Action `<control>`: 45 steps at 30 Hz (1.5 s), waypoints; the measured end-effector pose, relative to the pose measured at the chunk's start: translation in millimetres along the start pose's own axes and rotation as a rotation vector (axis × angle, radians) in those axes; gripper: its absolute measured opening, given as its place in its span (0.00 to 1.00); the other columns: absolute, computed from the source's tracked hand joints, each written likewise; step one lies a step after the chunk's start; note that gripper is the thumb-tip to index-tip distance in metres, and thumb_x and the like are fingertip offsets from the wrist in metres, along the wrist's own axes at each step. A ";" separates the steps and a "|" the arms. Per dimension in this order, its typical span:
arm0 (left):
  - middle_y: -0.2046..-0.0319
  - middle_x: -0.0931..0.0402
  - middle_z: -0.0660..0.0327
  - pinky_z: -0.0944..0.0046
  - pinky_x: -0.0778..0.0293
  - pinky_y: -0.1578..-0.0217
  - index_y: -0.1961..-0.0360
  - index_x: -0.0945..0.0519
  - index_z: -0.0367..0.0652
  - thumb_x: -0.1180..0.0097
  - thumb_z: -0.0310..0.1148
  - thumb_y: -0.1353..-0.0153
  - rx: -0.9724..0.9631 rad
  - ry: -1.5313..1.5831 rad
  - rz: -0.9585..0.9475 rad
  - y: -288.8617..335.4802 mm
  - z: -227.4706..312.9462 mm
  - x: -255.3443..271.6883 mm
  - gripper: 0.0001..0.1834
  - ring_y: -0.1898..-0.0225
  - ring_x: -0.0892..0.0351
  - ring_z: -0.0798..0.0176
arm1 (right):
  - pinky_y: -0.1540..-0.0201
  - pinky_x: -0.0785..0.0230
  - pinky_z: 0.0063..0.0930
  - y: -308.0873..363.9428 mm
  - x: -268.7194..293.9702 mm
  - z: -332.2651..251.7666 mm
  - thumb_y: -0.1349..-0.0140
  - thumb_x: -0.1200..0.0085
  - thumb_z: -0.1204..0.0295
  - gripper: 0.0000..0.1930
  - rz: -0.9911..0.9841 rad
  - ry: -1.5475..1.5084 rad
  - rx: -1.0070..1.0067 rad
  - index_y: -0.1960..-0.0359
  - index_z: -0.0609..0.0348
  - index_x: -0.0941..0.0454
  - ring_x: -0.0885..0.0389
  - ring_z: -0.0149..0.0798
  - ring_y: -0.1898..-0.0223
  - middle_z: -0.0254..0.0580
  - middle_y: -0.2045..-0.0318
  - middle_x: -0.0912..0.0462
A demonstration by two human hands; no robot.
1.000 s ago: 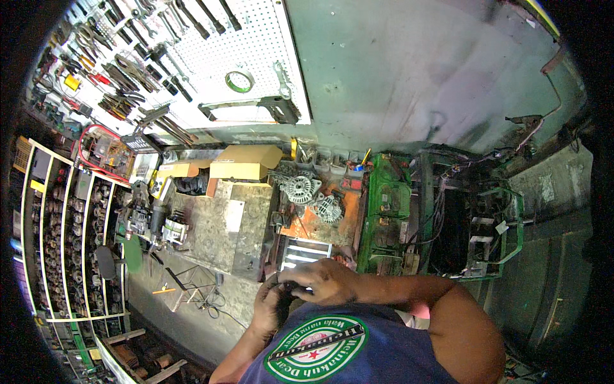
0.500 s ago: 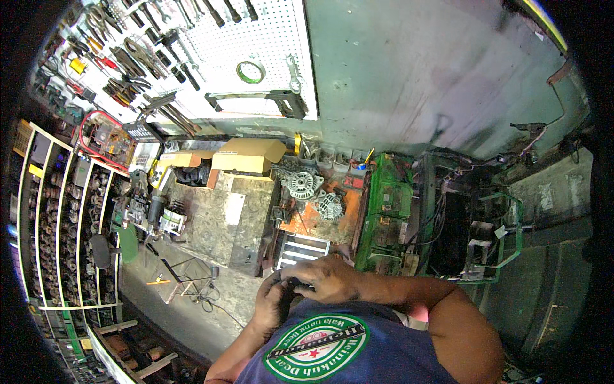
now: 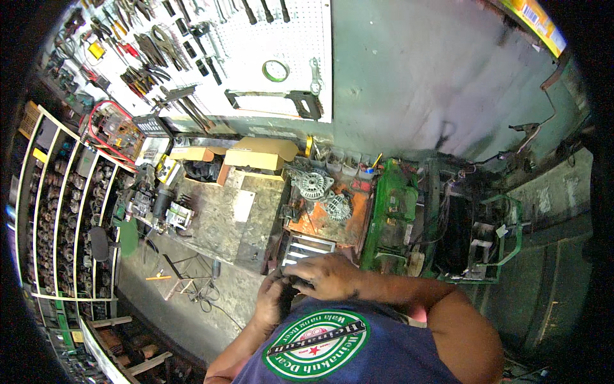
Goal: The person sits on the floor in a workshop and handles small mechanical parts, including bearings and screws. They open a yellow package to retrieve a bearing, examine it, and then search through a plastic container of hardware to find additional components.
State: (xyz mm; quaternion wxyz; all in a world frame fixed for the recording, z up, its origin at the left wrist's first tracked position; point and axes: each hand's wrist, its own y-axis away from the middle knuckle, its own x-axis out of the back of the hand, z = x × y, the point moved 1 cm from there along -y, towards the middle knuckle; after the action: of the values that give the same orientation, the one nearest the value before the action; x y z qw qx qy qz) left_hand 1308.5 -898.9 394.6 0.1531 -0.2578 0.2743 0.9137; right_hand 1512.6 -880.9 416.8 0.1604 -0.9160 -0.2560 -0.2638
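My left hand (image 3: pixel 272 299) and my right hand (image 3: pixel 327 276) meet close in front of my shirt. Both have curled fingers, closed around something dark and small between them that I cannot make out. Smudges darken the fingers. Just beyond the hands lies a frame with pale slats (image 3: pixel 308 248). Farther off, a silver alternator housing (image 3: pixel 313 185) and a second metal housing with fins (image 3: pixel 338 208) rest on an orange work surface (image 3: pixel 309 223).
Left of the hands stands a worn workbench (image 3: pixel 214 221) with open cardboard boxes (image 3: pixel 259 153). A pegboard of tools (image 3: pixel 249 45) hangs behind. Shelves of parts (image 3: pixel 70 211) line the far left. Green metal equipment (image 3: pixel 390 208) stands to the right; a cable (image 3: pixel 208 301) lies on the floor.
The view has shifted a little, so the bench and pegboard sit farther right in the picture. My hands stay together in nearly the same pose.
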 end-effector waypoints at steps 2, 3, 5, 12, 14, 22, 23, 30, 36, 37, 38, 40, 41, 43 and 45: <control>0.48 0.18 0.51 0.52 0.20 0.43 0.39 0.24 0.32 0.42 0.40 0.31 0.007 0.046 -0.016 2.8 1.5 5.1 0.26 0.46 0.17 0.53 | 0.50 0.17 0.47 -2.7 -3.2 -4.6 0.33 0.36 0.65 0.20 0.048 0.039 0.031 0.41 0.54 0.22 0.12 0.56 0.50 0.49 0.49 0.14; 0.48 0.18 0.50 0.51 0.19 0.43 0.39 0.25 0.31 0.42 0.38 0.30 0.003 0.067 -0.049 3.7 3.2 7.1 0.25 0.47 0.16 0.52 | 0.51 0.17 0.47 -4.0 -4.1 -5.9 0.33 0.36 0.65 0.21 0.028 0.106 0.005 0.40 0.54 0.22 0.12 0.56 0.51 0.50 0.50 0.14; 0.48 0.18 0.49 0.51 0.17 0.45 0.39 0.25 0.30 0.41 0.34 0.31 -0.021 0.047 -0.066 3.7 7.0 10.0 0.24 0.49 0.14 0.51 | 0.50 0.17 0.49 -6.4 -4.5 -8.5 0.33 0.36 0.65 0.20 0.010 0.138 -0.016 0.41 0.54 0.23 0.13 0.56 0.50 0.51 0.50 0.14; 0.52 0.16 0.52 0.53 0.14 0.55 0.43 0.21 0.38 0.27 0.38 0.36 0.079 0.121 -0.023 -2.1 3.9 20.4 0.25 0.55 0.14 0.52 | 0.53 0.15 0.49 -8.1 2.6 -20.0 0.33 0.35 0.66 0.20 0.087 0.184 0.064 0.41 0.54 0.22 0.11 0.56 0.54 0.51 0.49 0.15; 0.54 0.16 0.51 0.56 0.13 0.55 0.47 0.18 0.37 0.32 0.36 0.34 0.094 0.163 -0.015 -5.1 -0.6 28.4 0.19 0.55 0.14 0.53 | 0.48 0.17 0.50 -6.8 2.9 -19.7 0.30 0.38 0.65 0.21 0.000 0.175 -0.024 0.38 0.55 0.23 0.14 0.60 0.51 0.55 0.51 0.16; 0.52 0.17 0.61 0.71 0.23 0.63 0.42 0.20 0.43 0.32 0.41 0.35 0.063 0.180 -0.131 -29.0 -13.8 34.2 0.24 0.56 0.16 0.67 | 0.47 0.18 0.47 -11.4 20.6 -24.3 0.33 0.35 0.62 0.27 0.008 0.094 0.093 0.35 0.59 0.22 0.12 0.53 0.48 0.54 0.52 0.13; 0.52 0.16 0.61 0.72 0.23 0.63 0.43 0.19 0.43 0.31 0.40 0.35 0.035 0.202 -0.116 -30.0 -14.0 32.4 0.23 0.56 0.16 0.66 | 0.47 0.18 0.46 -13.1 33.1 -29.6 0.33 0.34 0.60 0.27 0.010 0.039 0.085 0.35 0.60 0.22 0.12 0.51 0.48 0.54 0.52 0.12; 0.51 0.14 0.55 0.62 0.13 0.48 0.44 0.17 0.42 0.37 0.25 0.33 0.041 0.531 -0.136 -56.3 1.0 34.5 0.17 0.51 0.14 0.58 | 0.46 0.20 0.39 -26.7 269.4 -97.2 0.32 0.34 0.49 0.29 0.452 -0.041 -0.145 0.44 0.64 0.15 0.12 0.42 0.55 0.51 0.55 0.09; 0.65 0.19 0.55 0.61 0.22 0.62 0.61 0.19 0.42 0.48 0.47 0.31 -0.054 0.517 0.002 -86.6 37.0 18.1 0.18 0.64 0.19 0.55 | 0.42 0.19 0.47 -48.3 476.3 -204.2 0.40 0.28 0.53 0.30 1.218 1.336 0.097 0.42 0.59 0.17 0.14 0.57 0.44 0.55 0.46 0.13; 0.66 0.20 0.57 0.61 0.24 0.64 0.61 0.20 0.44 0.48 0.49 0.31 -0.046 0.462 0.018 -90.3 45.3 8.8 0.19 0.65 0.20 0.55 | 0.40 0.20 0.48 -54.5 494.8 -212.9 0.41 0.28 0.49 0.33 1.190 1.436 0.059 0.39 0.58 0.18 0.15 0.57 0.42 0.56 0.44 0.14; 0.66 0.21 0.58 0.61 0.26 0.66 0.61 0.20 0.45 0.49 0.52 0.31 -0.040 0.403 0.032 -93.4 55.9 -1.1 0.20 0.66 0.21 0.56 | 0.38 0.21 0.48 -59.6 511.4 -220.4 0.41 0.29 0.46 0.36 1.172 1.521 -0.019 0.37 0.57 0.19 0.16 0.58 0.39 0.57 0.42 0.15; 0.67 0.22 0.61 0.60 0.28 0.68 0.61 0.20 0.48 0.49 0.54 0.30 -0.038 0.303 -0.040 -97.9 74.1 -27.1 0.20 0.67 0.22 0.57 | 0.35 0.24 0.49 -70.8 542.5 -235.8 0.41 0.32 0.38 0.42 1.038 1.599 -0.192 0.33 0.55 0.21 0.18 0.58 0.36 0.58 0.39 0.16; 0.67 0.22 0.62 0.59 0.29 0.68 0.60 0.20 0.49 0.49 0.54 0.29 -0.042 0.259 -0.126 -101.1 83.0 -43.0 0.20 0.67 0.22 0.57 | 0.33 0.26 0.49 -76.8 557.1 -243.5 0.41 0.35 0.35 0.44 0.921 1.590 -0.283 0.31 0.55 0.22 0.19 0.59 0.35 0.58 0.38 0.17; 0.73 0.31 0.67 0.63 0.38 0.76 0.69 0.27 0.51 0.45 0.48 0.32 -0.091 0.100 -0.120 -103.8 90.0 -79.5 0.14 0.76 0.33 0.65 | 0.28 0.31 0.50 -90.8 584.4 -255.0 0.39 0.47 0.23 0.52 0.701 1.579 -0.485 0.28 0.54 0.24 0.22 0.60 0.32 0.59 0.34 0.20; 0.71 0.26 0.67 0.66 0.37 0.75 0.60 0.21 0.48 0.40 0.43 0.31 -0.053 -0.004 -0.092 -117.3 97.2 -124.6 0.10 0.77 0.33 0.68 | 0.29 0.30 0.50 -112.6 611.8 -263.7 0.40 0.54 0.19 0.54 0.673 1.470 -0.571 0.33 0.58 0.19 0.21 0.61 0.34 0.60 0.37 0.18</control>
State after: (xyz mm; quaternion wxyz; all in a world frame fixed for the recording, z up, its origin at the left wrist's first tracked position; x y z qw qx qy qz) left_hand 1422.5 -765.6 483.9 0.1884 -0.2721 0.2375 0.9133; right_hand 1790.9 -666.8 994.0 0.1187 -0.5448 0.2747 -0.7834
